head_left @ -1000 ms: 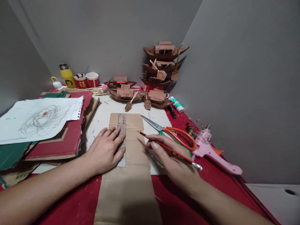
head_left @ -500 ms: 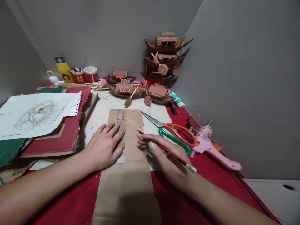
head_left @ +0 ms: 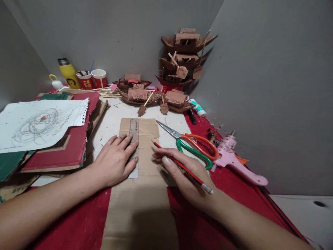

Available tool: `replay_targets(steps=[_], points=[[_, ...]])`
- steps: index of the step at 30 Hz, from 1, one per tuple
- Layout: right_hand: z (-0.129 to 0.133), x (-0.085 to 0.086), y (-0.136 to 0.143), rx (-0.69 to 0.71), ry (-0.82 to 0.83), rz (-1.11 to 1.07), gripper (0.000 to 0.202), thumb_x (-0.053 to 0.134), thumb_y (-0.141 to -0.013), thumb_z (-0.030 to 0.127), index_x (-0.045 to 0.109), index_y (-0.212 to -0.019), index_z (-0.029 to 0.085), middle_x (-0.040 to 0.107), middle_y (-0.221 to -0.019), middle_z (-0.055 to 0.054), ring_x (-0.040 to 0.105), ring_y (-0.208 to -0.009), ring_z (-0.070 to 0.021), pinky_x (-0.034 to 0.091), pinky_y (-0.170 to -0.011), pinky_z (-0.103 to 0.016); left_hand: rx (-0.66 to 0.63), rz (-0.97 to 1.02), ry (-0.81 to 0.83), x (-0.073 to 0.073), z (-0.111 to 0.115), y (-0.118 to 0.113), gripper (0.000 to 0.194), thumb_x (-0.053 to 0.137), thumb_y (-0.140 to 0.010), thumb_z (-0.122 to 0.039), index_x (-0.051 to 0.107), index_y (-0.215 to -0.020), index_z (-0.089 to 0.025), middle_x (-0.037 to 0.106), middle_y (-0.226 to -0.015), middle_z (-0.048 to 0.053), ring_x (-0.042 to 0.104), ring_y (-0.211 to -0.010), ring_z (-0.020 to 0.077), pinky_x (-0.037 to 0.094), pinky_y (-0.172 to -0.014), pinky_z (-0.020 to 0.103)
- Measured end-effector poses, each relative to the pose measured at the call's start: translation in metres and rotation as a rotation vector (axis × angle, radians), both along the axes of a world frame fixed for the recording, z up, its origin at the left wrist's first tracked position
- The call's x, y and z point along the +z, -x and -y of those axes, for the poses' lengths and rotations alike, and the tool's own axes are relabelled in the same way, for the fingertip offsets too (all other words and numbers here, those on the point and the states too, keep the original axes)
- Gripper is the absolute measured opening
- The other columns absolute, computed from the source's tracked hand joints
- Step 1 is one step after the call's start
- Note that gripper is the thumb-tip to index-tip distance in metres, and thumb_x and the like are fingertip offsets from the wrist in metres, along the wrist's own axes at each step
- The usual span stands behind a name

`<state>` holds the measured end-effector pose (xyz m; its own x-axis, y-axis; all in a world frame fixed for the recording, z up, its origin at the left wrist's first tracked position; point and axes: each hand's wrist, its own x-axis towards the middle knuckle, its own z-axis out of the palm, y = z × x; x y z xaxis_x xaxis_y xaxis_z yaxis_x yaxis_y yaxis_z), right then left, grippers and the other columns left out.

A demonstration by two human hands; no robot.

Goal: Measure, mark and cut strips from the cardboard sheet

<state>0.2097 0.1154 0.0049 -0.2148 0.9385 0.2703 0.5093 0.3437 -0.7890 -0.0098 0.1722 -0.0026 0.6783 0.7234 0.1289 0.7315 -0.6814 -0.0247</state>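
Observation:
A long strip of brown cardboard runs from the front edge of the view toward the middle. Along its left side lies a clear ruler. My left hand rests flat on the ruler and the cardboard's left edge, fingers spread. A red and black pencil is held in my right hand, its tip just over the cardboard, right of the ruler; whether it touches cannot be told. Scissors with orange and green handles lie beyond my right hand, their point beside the cardboard's far right corner.
A pink glue gun lies at the right. Brown model boats stand at the back, others stacked by the wall. Left are cardboard sheets under a scribbled paper, with cups and a yellow bottle behind.
The view has shifted slightly, so most things sit a little higher. The pencil's rear end has swung a little toward the left in my right hand. My left hand stays on the ruler.

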Motion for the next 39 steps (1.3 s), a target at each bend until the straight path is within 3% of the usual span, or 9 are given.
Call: replay_targets(steps=[12,31,39], points=[[-0.003,-0.003,0.000,-0.056,0.087,-0.140,0.026,0.045,-0.099,0.036,0.062,-0.115,0.023,0.071,-0.108,-0.007,0.068,-0.099,-0.0211,0.055,-0.087,-0.035,0.008,0.011,0.028,0.003,0.001,0.000,0.050,0.043,-0.095,-0.035,0.050,-0.138,-0.010,0.047,-0.144,0.021,0.047,-0.128,0.0356,0.036,-0.105,0.051],[-0.007,-0.002,0.003,-0.023,0.136,-0.216,0.031,0.045,-0.098,0.042,0.061,-0.115,0.022,0.070,-0.109,-0.009,0.067,-0.101,-0.0215,0.053,-0.092,-0.039,0.021,0.033,0.007,0.001,0.004,0.003,0.048,0.043,-0.095,-0.033,0.050,-0.137,-0.011,0.048,-0.144,0.020,0.048,-0.127,0.0330,0.037,-0.105,0.049],[-0.014,-0.006,0.002,-0.051,0.220,-0.386,0.035,0.049,-0.094,0.051,0.061,-0.110,0.022,0.072,-0.107,-0.010,0.069,-0.100,-0.0226,0.051,-0.095,-0.044,0.025,0.036,-0.017,0.001,0.001,0.004,0.047,0.044,-0.094,-0.033,0.052,-0.135,-0.011,0.052,-0.140,0.021,0.050,-0.123,0.0344,0.039,-0.101,0.049]])
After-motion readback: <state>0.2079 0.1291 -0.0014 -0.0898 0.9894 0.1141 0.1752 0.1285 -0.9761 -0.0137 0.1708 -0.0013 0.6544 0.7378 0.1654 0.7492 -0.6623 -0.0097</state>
